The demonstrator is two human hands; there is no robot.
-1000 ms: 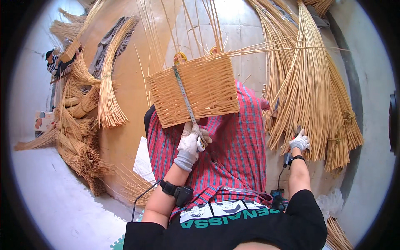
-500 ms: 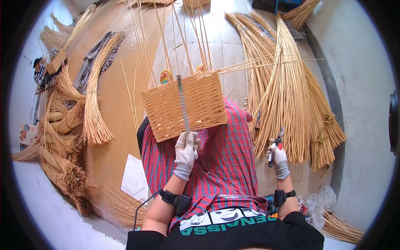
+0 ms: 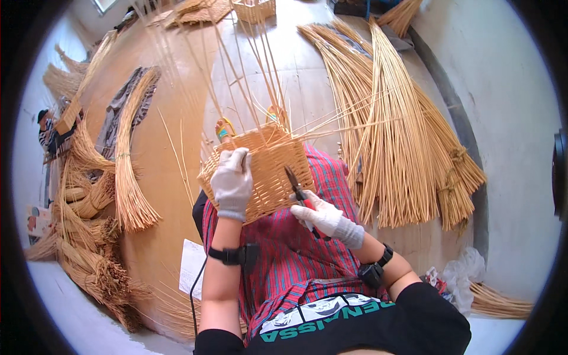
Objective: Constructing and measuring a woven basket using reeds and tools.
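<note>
On my lap, over a red checked cloth [image 3: 319, 165], a half-woven wicker basket [image 3: 266, 177] has long stakes [image 3: 260, 71] rising and splaying from it. My left hand [image 3: 234, 171], in a white glove, is closed at the basket's upper left part; its fingertips are partly hidden. Pruning shears [image 3: 300, 194] with red-and-black handles are gripped in my gloved right hand [image 3: 322, 219], their blades pointing up-left over the weave. The tape measure is no longer visible.
Long willow bundles [image 3: 396, 136] lie to the right and more [image 3: 127, 183] to the left. A person [image 3: 47, 127] works at the far left. Another basket [image 3: 253, 9] stands beyond my sandalled feet. A paper [image 3: 190, 266] and a plastic bag [image 3: 461, 275] lie beside me.
My left hand has moved up onto the basket, and the tape has left view. My right hand has brought the shears from the right-side bundle to the basket, which has tilted.
</note>
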